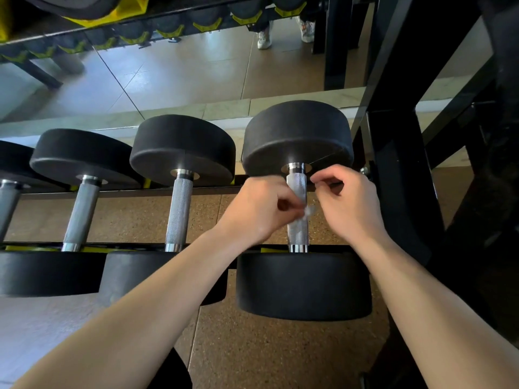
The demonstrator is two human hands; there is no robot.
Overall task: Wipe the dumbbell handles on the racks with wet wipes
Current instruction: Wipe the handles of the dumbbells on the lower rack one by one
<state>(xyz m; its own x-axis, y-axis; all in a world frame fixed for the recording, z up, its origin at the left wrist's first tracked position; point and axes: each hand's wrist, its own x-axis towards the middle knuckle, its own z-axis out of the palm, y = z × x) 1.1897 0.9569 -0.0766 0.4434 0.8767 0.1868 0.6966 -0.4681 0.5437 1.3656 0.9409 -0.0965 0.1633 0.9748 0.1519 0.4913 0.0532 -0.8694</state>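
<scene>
— Where is the wipe at this moment?

— The wet wipe (309, 211) is a small white crumple lying against the middle of the handle (296, 186). This handle belongs to the last dumbbell (297, 136) at the right end of the rack (213, 189). My left hand (264, 209) has its grip closed on the wipe, pinching it with the fingertips.

— And the other hand?

— The right hand (349, 204) is just beside the handle, with the fingers curled and the thumb and first finger together near the far collar. I cannot tell if this grip holds a corner of the wipe, because that part is blurred.

— What could go wrong from here?

— The wipe is bunched very small, so I think it may clean only a strip of the rough steel and miss the underside. Also the pinch looks light. The rough surface could catch the wipe and pull it free, and then it would fall between the rails of the rack to the floor.
</scene>
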